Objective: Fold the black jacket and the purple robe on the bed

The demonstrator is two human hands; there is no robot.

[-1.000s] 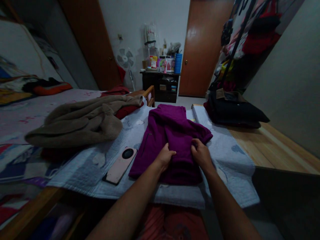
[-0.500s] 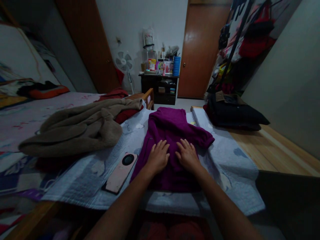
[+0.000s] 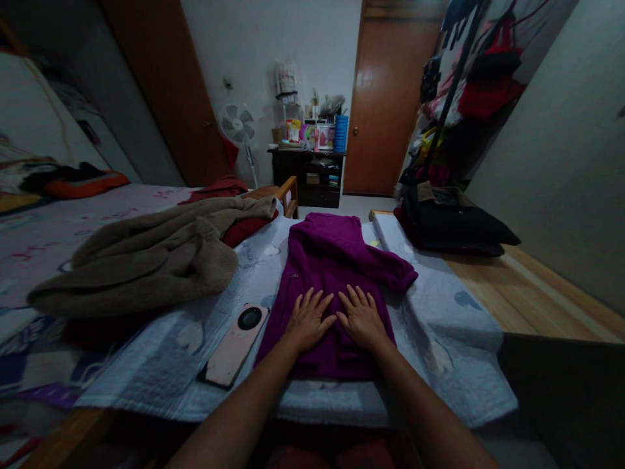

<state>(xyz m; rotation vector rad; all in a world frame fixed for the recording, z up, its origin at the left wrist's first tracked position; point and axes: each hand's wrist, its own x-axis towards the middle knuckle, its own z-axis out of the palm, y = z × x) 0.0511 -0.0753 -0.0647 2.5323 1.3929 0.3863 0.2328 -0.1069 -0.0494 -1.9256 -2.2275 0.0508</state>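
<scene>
A purple jacket (image 3: pixel 332 254) lies spread on a light blue quilted cloth (image 3: pixel 469 365), one sleeve reaching out to the right and a zipped pocket on its left side. My left hand (image 3: pixel 310 319) rests flat on the lower part of the jacket, fingers spread. Beside it, my right hand (image 3: pixel 360 318) also presses flat on the fabric with its fingers apart. The two thumbs nearly meet in the middle. To the left of the jacket, a pink phone (image 3: pixel 234 345) with a round black camera ring lies back side up on the cloth.
A brown fleece garment (image 3: pixel 156 254) is heaped on the left, partly over dark red cloth. Folded dark clothes (image 3: pixel 454 218) are stacked on a wooden board (image 3: pixel 512 286) at right. Farther back stand a fan (image 3: pixel 240 124), a black cabinet (image 3: pixel 307 176) and a door (image 3: pixel 383 104).
Both hands have slid a little toward me over the jacket and come closer together. The camera view has shifted slightly.
</scene>
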